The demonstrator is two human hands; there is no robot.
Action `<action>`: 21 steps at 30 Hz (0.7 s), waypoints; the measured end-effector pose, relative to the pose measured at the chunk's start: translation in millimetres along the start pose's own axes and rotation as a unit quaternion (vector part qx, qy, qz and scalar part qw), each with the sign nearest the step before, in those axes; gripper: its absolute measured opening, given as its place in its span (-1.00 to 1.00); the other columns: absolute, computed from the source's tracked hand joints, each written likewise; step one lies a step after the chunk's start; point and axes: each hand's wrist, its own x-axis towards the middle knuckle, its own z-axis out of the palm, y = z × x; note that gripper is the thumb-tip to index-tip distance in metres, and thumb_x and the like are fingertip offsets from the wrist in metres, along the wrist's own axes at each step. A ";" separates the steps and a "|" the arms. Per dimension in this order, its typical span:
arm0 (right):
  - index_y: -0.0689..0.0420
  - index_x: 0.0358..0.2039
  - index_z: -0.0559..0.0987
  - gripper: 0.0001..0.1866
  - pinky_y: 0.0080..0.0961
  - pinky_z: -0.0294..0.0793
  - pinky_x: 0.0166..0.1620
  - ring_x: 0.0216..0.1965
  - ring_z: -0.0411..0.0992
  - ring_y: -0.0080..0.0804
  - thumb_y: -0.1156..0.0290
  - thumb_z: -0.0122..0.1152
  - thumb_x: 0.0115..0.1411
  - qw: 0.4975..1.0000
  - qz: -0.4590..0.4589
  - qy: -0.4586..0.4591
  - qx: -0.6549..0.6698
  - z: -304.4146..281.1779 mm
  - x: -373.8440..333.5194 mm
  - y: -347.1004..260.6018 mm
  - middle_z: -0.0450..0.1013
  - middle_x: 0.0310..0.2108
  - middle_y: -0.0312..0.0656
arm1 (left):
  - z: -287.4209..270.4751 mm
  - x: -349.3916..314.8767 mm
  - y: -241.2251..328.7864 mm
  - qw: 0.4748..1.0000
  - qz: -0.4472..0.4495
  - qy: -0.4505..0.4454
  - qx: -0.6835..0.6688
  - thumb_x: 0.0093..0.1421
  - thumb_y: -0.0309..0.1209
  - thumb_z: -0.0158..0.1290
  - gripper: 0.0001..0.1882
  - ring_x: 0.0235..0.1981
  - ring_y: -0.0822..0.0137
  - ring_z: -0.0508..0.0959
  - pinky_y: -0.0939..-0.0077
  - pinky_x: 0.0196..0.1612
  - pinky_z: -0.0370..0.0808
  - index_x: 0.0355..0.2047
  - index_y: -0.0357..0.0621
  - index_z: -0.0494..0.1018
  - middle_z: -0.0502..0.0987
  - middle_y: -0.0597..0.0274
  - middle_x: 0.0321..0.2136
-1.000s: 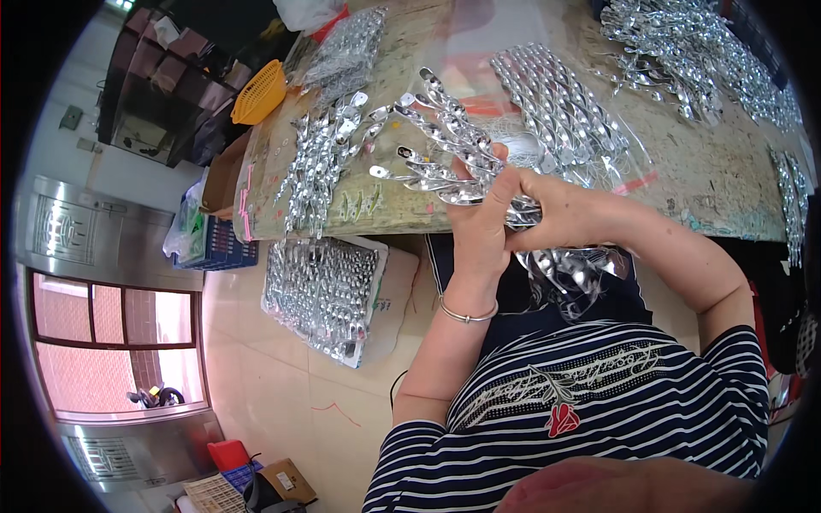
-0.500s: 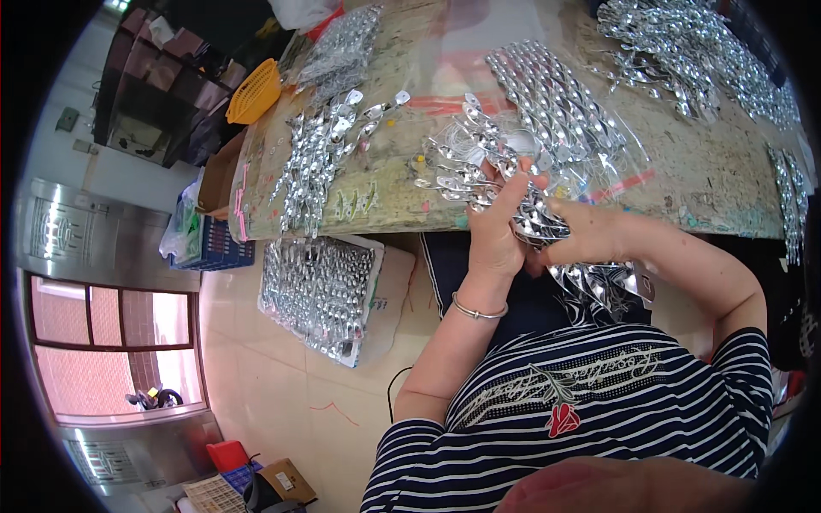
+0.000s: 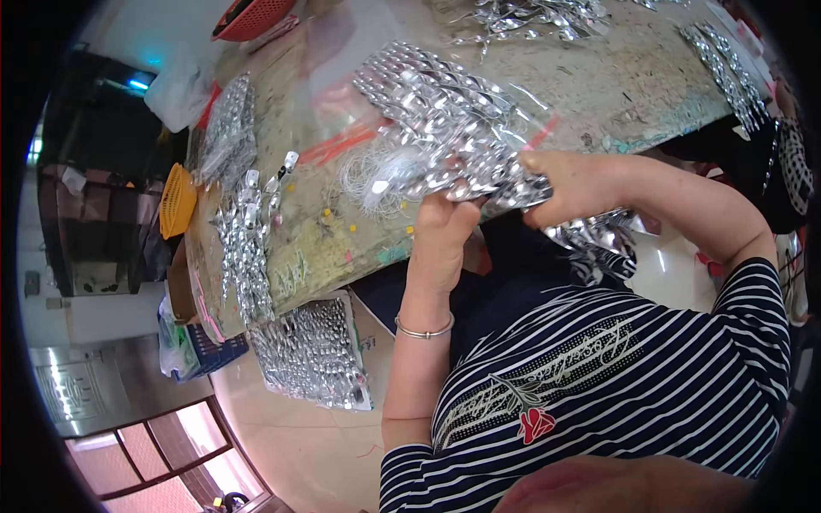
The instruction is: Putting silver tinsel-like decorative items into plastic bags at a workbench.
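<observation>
A bundle of shiny silver twisted strips (image 3: 500,171) is held between my two hands at the table's front edge. My left hand (image 3: 445,227) is closed on its left part from below, with the thumb showing. My right hand (image 3: 564,184) wraps round its right end, and the tails (image 3: 594,244) hang below that hand. Just left of the bundle lies a tangle of thin white string (image 3: 355,175). Beyond my hands, more silver twisted strips (image 3: 419,81) lie in rows on the table; where they meet the held bundle is hard to make out.
The worn table (image 3: 342,248) carries silver strips (image 3: 244,248) at left, a bagged bundle (image 3: 227,128), and more strips at far right (image 3: 727,77). A yellow basket (image 3: 177,201) is by its left edge. Below stands a strip-covered board (image 3: 316,355); a red basket (image 3: 250,19) sits far back.
My view has swung, so the table now lies tilted. The bundle, spread out above my left hand before, now lies sideways across both hands. My left hand has dropped lower on it.
</observation>
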 end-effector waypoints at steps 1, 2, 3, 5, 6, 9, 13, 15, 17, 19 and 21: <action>0.27 0.00 0.40 -0.42 -0.40 0.40 -0.02 -0.12 0.46 -0.29 0.29 0.30 -0.03 1.000 0.004 -0.001 0.003 -5.9 -10.2 0.9 0.51 -0.16 -0.04 | 1.2 1.9 1.3 1.000 -0.004 0.000 -0.002 0.20 -0.31 0.18 -0.41 0.09 0.31 0.42 0.36 0.10 0.41 0.13 -0.39 0.27 0.43 0.09 0.04; 0.26 0.02 0.39 -0.39 -0.41 0.39 0.00 -0.11 0.45 -0.30 0.29 0.31 -0.04 0.999 0.039 0.004 0.026 -12.3 -20.6 1.3 0.50 -0.15 -0.03 | -0.3 4.3 4.0 0.995 -0.059 0.017 0.083 0.17 -0.30 0.21 -0.43 0.09 0.33 0.42 0.38 0.10 0.42 0.10 -0.37 0.32 0.44 0.12 0.04; 0.26 0.04 0.39 -0.37 -0.43 0.38 0.02 -0.10 0.44 -0.30 0.28 0.31 -0.04 0.996 0.073 0.008 0.048 -17.5 -29.1 3.0 0.49 -0.14 -0.02 | -2.3 6.2 5.7 0.979 -0.112 0.035 0.168 0.14 -0.30 0.24 -0.44 0.08 0.35 0.42 0.39 0.10 0.42 0.06 -0.35 0.36 0.44 0.14 0.03; 0.25 0.08 0.38 -0.32 -0.45 0.37 0.03 -0.08 0.42 -0.30 0.29 0.32 -0.07 0.991 0.116 0.001 0.063 -22.0 -39.7 17.4 0.47 -0.12 -0.01 | -4.7 18.0 3.1 0.970 -0.135 0.075 0.186 0.04 -0.38 0.31 -0.49 -0.02 0.33 0.48 0.42 0.03 0.45 -0.03 -0.32 0.43 0.48 0.15 -0.05; 0.24 0.09 0.38 -0.32 -0.46 0.37 0.03 -0.09 0.42 -0.31 0.29 0.32 -0.07 0.991 0.122 0.027 0.049 -21.5 -45.8 27.0 0.47 -0.14 -0.02 | -4.7 23.4 1.9 0.923 -0.043 0.100 0.368 0.00 -0.42 0.30 -0.52 -0.07 0.29 0.50 0.40 -0.03 0.46 -0.07 -0.30 0.44 0.49 0.14 -0.12; 0.25 0.02 0.42 -0.39 -0.43 0.42 -0.10 -0.21 0.47 -0.32 0.25 0.27 -0.06 0.990 0.121 0.046 0.055 -16.9 -61.4 57.3 0.50 -0.25 -0.02 | -3.2 48.3 -4.9 0.793 0.062 0.091 0.600 -0.15 -0.47 0.33 -0.43 -0.11 0.10 0.45 0.31 -0.07 0.43 -0.07 -0.23 0.42 0.44 0.03 -0.18; 0.24 0.02 0.41 -0.41 -0.42 0.41 -0.07 -0.17 0.47 -0.32 0.31 0.28 -0.05 0.991 0.116 -0.024 0.063 -10.1 -72.5 72.1 0.50 -0.20 -0.03 | -1.4 68.6 -18.7 0.656 0.174 0.069 0.731 -0.22 -0.42 0.37 -0.21 0.07 -0.08 0.28 0.18 0.12 0.23 0.07 -0.12 0.29 0.30 -0.04 0.01; 0.25 0.01 0.42 -0.42 -0.43 0.41 -0.07 -0.17 0.47 -0.31 0.31 0.27 -0.05 0.986 0.145 -0.053 0.065 -9.6 -75.6 64.9 0.50 -0.19 -0.03 | 4.9 75.3 -19.2 0.607 0.170 0.070 0.773 -0.22 -0.41 0.36 -0.31 0.05 0.00 0.30 0.16 0.12 0.25 -0.01 -0.08 0.38 0.33 0.04 -0.02; 0.24 0.00 0.42 -0.43 -0.43 0.41 -0.07 -0.18 0.47 -0.32 0.30 0.29 -0.04 0.986 0.139 -0.067 0.062 -4.9 -71.9 77.5 0.50 -0.23 -0.06 | 3.5 81.6 -20.8 0.588 0.178 0.063 0.787 -0.20 -0.41 0.35 -0.42 0.00 0.04 0.34 0.17 0.06 0.28 -0.09 -0.06 0.44 0.37 0.09 -0.05; 0.22 0.00 0.42 -0.44 -0.43 0.41 -0.06 -0.18 0.47 -0.33 0.28 0.30 -0.02 0.987 0.132 -0.077 0.058 -4.0 -71.8 82.3 0.50 -0.26 -0.09 | 3.5 88.1 -21.1 0.567 0.190 0.057 0.799 -0.18 -0.41 0.34 -0.52 -0.06 0.07 0.38 0.19 0.00 0.32 -0.17 -0.04 0.51 0.41 0.14 -0.09; 0.22 0.01 0.42 -0.44 -0.43 0.44 -0.10 -0.23 0.49 -0.36 0.28 0.29 -0.02 0.982 0.127 -0.114 0.081 -4.8 -69.4 80.8 0.51 -0.27 -0.09 | 2.5 92.7 -21.2 0.592 0.264 0.058 0.760 -0.11 -0.46 0.29 -0.78 -0.21 0.17 0.43 0.21 -0.12 0.33 -0.39 -0.05 0.55 0.46 0.29 -0.28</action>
